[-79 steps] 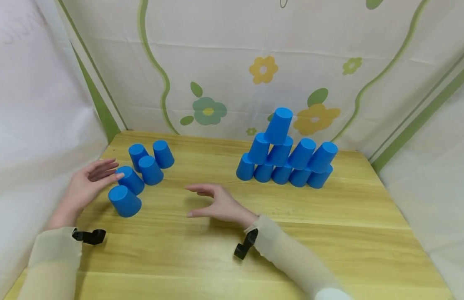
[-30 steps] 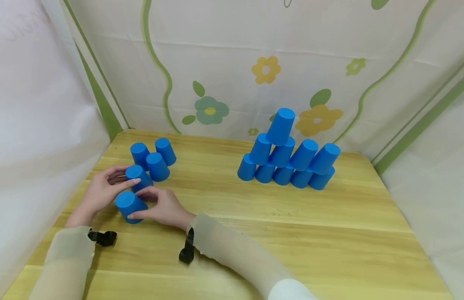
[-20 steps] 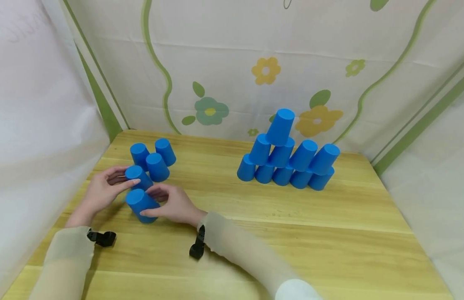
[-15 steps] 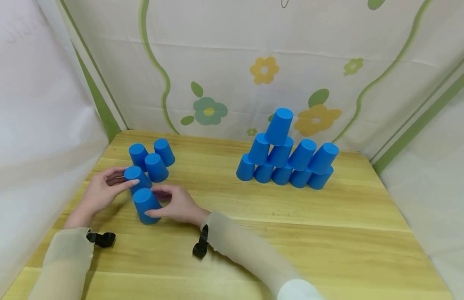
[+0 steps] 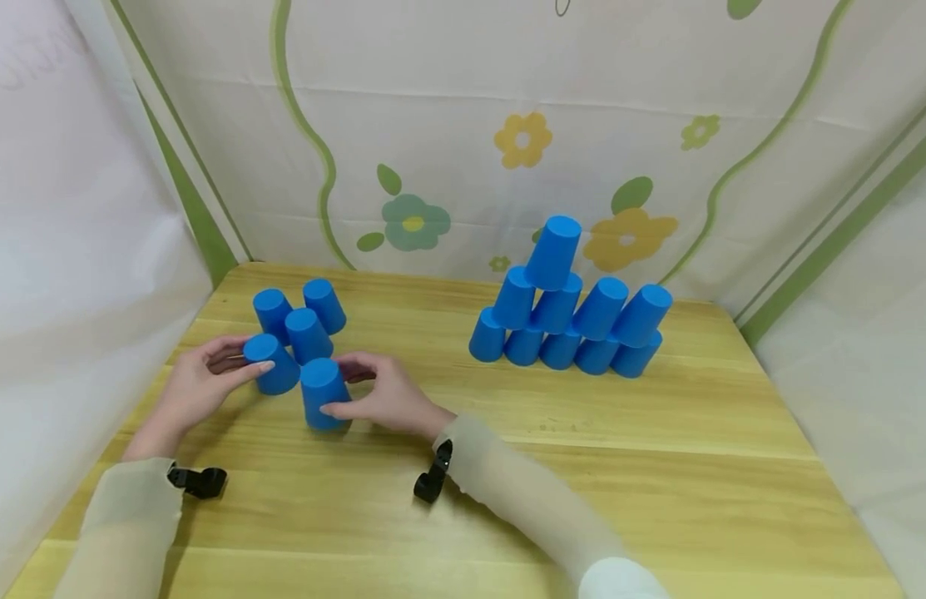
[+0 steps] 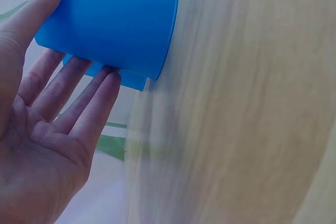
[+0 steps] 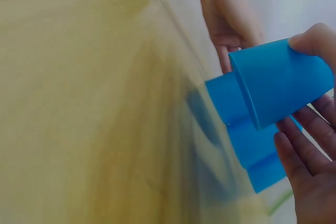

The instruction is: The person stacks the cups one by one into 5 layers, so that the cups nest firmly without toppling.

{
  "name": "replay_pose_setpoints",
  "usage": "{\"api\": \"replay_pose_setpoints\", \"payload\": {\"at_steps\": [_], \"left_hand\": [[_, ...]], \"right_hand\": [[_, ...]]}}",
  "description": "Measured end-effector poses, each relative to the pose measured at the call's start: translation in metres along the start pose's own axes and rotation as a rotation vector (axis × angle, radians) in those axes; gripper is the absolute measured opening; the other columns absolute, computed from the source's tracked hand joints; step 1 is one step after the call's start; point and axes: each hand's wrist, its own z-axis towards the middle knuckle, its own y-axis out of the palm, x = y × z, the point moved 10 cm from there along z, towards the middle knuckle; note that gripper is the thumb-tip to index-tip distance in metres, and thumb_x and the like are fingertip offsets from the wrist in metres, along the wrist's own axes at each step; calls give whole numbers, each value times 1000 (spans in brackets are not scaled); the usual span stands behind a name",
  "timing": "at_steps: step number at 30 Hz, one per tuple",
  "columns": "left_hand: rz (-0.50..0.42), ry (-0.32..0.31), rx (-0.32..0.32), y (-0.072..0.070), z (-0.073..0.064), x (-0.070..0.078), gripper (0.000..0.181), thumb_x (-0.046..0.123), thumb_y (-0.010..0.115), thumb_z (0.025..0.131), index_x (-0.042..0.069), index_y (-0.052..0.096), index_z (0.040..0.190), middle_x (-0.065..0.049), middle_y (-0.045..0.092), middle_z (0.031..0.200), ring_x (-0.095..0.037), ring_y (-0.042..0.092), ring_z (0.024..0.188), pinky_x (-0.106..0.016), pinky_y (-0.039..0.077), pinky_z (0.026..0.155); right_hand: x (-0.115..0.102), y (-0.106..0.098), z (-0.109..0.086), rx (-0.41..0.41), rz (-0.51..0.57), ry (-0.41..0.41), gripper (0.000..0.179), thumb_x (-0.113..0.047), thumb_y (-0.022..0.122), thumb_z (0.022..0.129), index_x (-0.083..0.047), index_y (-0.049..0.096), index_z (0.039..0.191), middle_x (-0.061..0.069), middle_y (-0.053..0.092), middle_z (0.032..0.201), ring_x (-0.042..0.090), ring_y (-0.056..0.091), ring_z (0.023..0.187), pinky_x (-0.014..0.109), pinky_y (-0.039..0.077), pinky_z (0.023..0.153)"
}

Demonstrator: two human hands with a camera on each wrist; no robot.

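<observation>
In the head view my right hand (image 5: pixel 395 398) pinches an upside-down blue plastic cup (image 5: pixel 320 391) between thumb and fingers, near the front of the left group. The right wrist view shows that cup (image 7: pixel 278 82) with the thumb on one side and fingertips on the other. My left hand (image 5: pixel 189 391) holds another upside-down cup (image 5: pixel 264 358) just left of it; in the left wrist view the thumb lies at its narrow end and the fingers along its side (image 6: pixel 110 27). Three more cups stand right behind, among them a front one (image 5: pixel 310 334).
On the right of the wooden table (image 5: pixel 582 499) stands a pyramid of upside-down blue cups (image 5: pixel 560 308), with a single cup (image 5: pixel 554 254) on top at its left part. A flowered white curtain (image 5: pixel 433 150) closes off the back; white cloth (image 5: pixel 73 166) hangs at the left.
My right hand has reached left, taken hold of the front cup and carried it rightward and slightly back. The left hand came in around its cup. The pyramid has not changed.
</observation>
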Motion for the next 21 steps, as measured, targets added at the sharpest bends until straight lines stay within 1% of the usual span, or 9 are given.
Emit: {"api": "replay_pose_setpoints", "payload": {"at_steps": [6, 14, 16, 21], "left_hand": [[-3, 2, 2, 0, 0, -1, 60, 40, 73, 95, 2, 56, 139, -21, 61, 131, 7, 55, 100, -7, 48, 78], [-7, 11, 3, 0, 1, -1, 59, 39, 74, 95, 1, 56, 138, -21, 61, 130, 9, 55, 99, -8, 48, 78], [-8, 14, 5, -1, 1, 0, 59, 38, 74, 95, 1, 57, 138, -21, 61, 130, 9, 56, 99, -7, 48, 78], [-9, 16, 4, -1, 0, 0, 59, 38, 74, 95, 1, 56, 138, -22, 61, 130, 9, 55, 98, -7, 48, 78]], "right_hand": [[-1, -22, -11, 41, 0, -4, 54, -21, 87, 84, -11, 65, 132, -11, 67, 121, 6, 62, 109, 52, 51, 99], [-7, -56, -28, 107, -15, -4, 54, -19, 88, 83, -14, 65, 131, -8, 68, 120, 11, 64, 108, 58, 49, 99], [-9, -65, -33, 127, -26, -5, 53, -19, 88, 83, -14, 65, 130, -7, 69, 120, 12, 64, 108, 58, 49, 99], [-17, -90, -47, 189, -54, -52, 53, -14, 88, 82, -12, 66, 130, -2, 70, 120, 16, 66, 108, 45, 52, 98]]}}
